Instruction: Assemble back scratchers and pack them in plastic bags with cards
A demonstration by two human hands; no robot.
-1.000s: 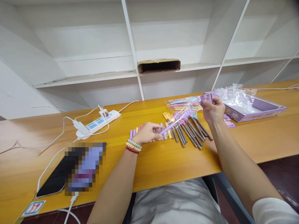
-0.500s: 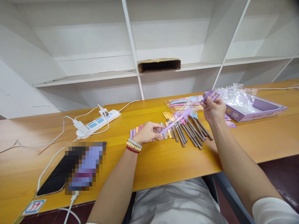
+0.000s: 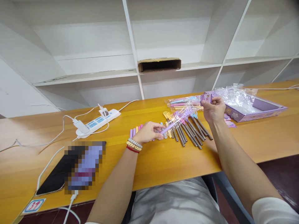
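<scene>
My left hand [image 3: 149, 132] pinches the handle end of a purple stick with a hand-shaped head [image 3: 170, 126], wrapped in a clear bag. Between the fingers and thumb of my right hand [image 3: 214, 110] is a small purple card [image 3: 206, 99], held upright beyond the wrapped head. Under and beside the bag lie several metal rods [image 3: 192, 135] with yellow, pink, purple and blue claw-shaped ends. Several coloured handles [image 3: 134, 132] lie in a row, partly hidden behind my left hand. Bagged pieces [image 3: 184, 102] rest behind the rods.
On the right, a purple box [image 3: 259, 115] holds clear plastic bags [image 3: 240, 98], with more purple cards [image 3: 230, 123] beside it. On the left are a white power strip [image 3: 99, 123], cables and two phones [image 3: 59, 171]. White shelves stand behind.
The card in my right hand has turned so its printed face shows, and its fingers have shifted slightly. My left hand and the wrapped purple stick have hardly moved.
</scene>
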